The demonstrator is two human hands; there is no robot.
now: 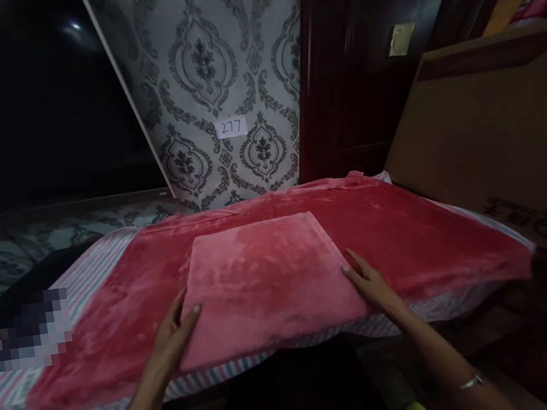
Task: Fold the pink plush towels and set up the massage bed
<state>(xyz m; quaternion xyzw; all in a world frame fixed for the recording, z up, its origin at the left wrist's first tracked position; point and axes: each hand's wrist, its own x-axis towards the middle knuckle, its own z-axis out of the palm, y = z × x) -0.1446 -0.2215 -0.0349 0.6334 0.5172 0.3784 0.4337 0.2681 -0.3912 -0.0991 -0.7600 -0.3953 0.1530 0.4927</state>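
A folded pink plush cloth (pixel 262 273) lies flat on a larger red plush blanket (pixel 408 234) spread over a striped bed sheet (pixel 51 395). My left hand (pixel 173 329) rests at the folded cloth's left edge, fingers stretched, thumb lying on the cloth. My right hand (pixel 371 279) lies flat against the cloth's right edge, fingers extended along it. Neither hand grips anything. A thin bracelet (pixel 471 381) shows on my right wrist.
A big cardboard box (pixel 496 135) leans at the right. Patterned wallpaper with a small label reading 277 (pixel 231 127) is behind the bed, next to a dark wooden door (pixel 361 72). A dark window (pixel 27 96) fills the upper left. A blurred patch (pixel 22 329) lies at the left.
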